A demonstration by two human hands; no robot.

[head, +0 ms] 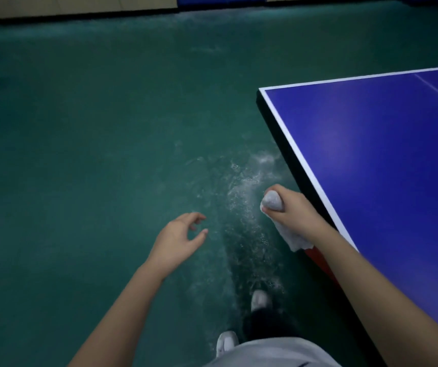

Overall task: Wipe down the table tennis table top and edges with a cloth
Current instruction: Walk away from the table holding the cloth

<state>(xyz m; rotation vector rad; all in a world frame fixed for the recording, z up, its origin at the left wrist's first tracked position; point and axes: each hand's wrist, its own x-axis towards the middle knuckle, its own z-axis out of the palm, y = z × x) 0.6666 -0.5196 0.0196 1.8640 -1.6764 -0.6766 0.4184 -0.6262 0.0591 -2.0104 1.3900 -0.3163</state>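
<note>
Blue and smooth, the tabletop (384, 154) fills the right side of the scene, a flat matte slab with a faint sheen near its middle. A thin white line borders it and meets in a sharp corner at the far left of the slab, and a second, finer white stripe crosses the far right part. Below the white border the side edge (284, 144) is a dark, straight band running from that corner toward the near right.

The right hand (289, 205) is closed in a fist around the cloth (272, 201), just beside the dark side edge; whether the cloth touches the edge cannot be told. The cloth is pale grey and looks soft and nubbly, bunched into a rounded knob that bulges out of the far end of the fist, while a crumpled, lighter tail hangs from the near side of the hand. A small patch of red (315, 256) shows under the tabletop just near that tail.

The left hand (179, 239) holds nothing; it hangs over the floor well left of the tabletop, fingers loosely curled and apart from the thumb.

The floor (93, 154) is a dull green with a slightly mottled surface, and a strip of whitish scuffed speckles (244, 197) runs along it between the two hands and toward the near side. Two white shoes (258, 300) stand on it at the near edge, below a pale grey garment (273, 350).
</note>
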